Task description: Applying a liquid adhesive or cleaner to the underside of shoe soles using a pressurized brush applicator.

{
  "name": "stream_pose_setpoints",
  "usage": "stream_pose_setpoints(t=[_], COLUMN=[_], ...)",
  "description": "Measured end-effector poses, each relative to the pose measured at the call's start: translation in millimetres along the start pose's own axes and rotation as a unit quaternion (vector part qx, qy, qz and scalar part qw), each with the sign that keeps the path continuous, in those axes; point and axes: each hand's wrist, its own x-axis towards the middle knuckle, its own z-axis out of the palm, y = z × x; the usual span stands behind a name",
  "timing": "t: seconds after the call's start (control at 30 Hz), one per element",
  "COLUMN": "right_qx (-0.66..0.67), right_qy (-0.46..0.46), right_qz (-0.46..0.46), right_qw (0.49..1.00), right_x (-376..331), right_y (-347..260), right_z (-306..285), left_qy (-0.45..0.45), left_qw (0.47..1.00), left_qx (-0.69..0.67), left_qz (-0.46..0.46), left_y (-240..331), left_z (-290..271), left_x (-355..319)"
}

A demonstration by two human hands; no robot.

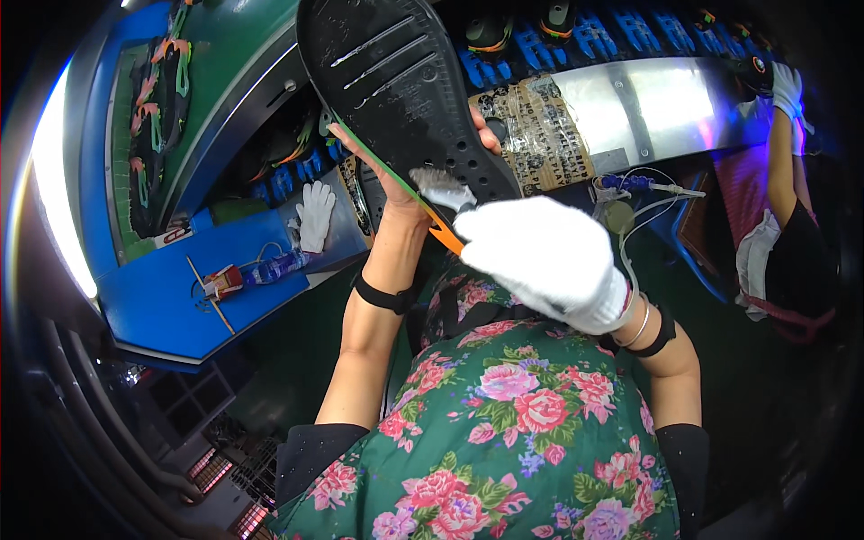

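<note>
A large black shoe sole (pixel 387 85) is held up in front of me, with grooves at its far end and small round holes nearer to me. Its left edge shows a green and orange strip (pixel 443 232). My bare left hand (pixel 396 191) supports it from beneath, fingertips showing past both edges. My right hand (pixel 544 261), in a white glove, is closed round a brush (pixel 441 187). The bristles lie over the near part of the sole, by the holes. The glove hides most of the brush's handle.
A metal-edged conveyor (pixel 670 103) carries blue racks (pixel 594 36) with shoe parts. Taped cardboard (pixel 543 130) covers some of its edge. On the blue table (pixel 166 306) at left are a white glove (pixel 315 216) and a bottle (pixel 274 267). A co-worker's gloved hand (pixel 787 88) is far right.
</note>
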Motion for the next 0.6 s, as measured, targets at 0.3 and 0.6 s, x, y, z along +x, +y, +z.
stream_pose_setpoints(t=[0.3, 0.6], right_qx=[0.017, 0.065], right_qy=[0.027, 0.037], right_qz=[0.033, 0.071], right_qw=[0.999, 0.995], right_x=[-8, -11], right_y=[-1, 5], right_z=[-3, -9], left_qy=[-0.031, -0.050], left_qw=[0.999, 0.997], left_qx=[-0.001, 0.050], left_qz=[0.015, 0.029], left_y=[6, 14], left_z=[8, 4], left_x=[8, 18])
